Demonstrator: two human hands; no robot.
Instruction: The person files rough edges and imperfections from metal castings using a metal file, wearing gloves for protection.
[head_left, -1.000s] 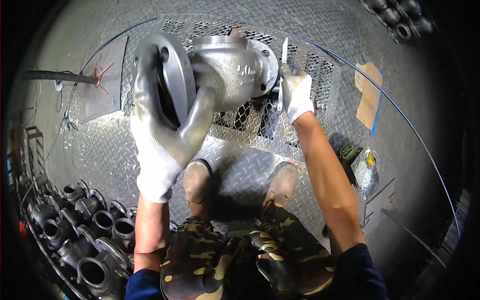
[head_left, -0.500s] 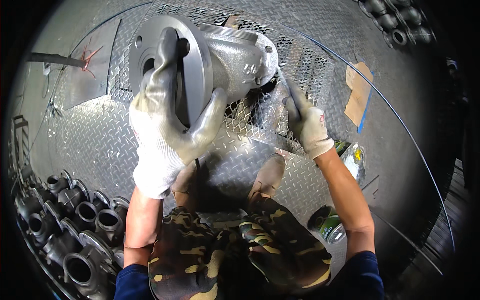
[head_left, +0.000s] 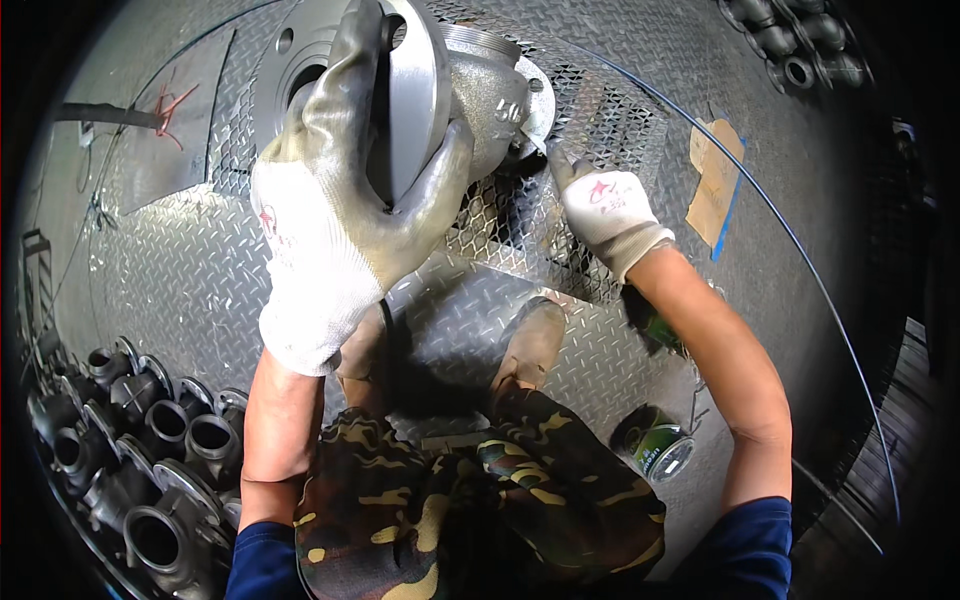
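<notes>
My left hand [head_left: 345,215], in a white and grey glove, grips the round flange of a big grey cast metal valve body [head_left: 470,90], thumb through its bore. The casting is lifted and tilted close to my head, above a mesh grate [head_left: 520,215]. My right hand [head_left: 605,205], in a white glove, is at the casting's far small flange and seems to pinch a thin flat tool against it; the tool's tip is mostly hidden. Below are my shoes [head_left: 530,345] and my camouflage trousers [head_left: 470,510].
The floor is diamond-tread steel plate [head_left: 180,270]. Several dark cast valve bodies [head_left: 130,450] lie piled at lower left, with more fittings [head_left: 790,40] at upper right. A green can [head_left: 655,450] stands by my right leg. A cardboard piece [head_left: 715,180] and a thin blue hose [head_left: 800,250] lie to the right.
The casting has come up and nearer, its big flange turned more toward me. My right hand has dropped from holding the thin tool upright to the casting's far flange.
</notes>
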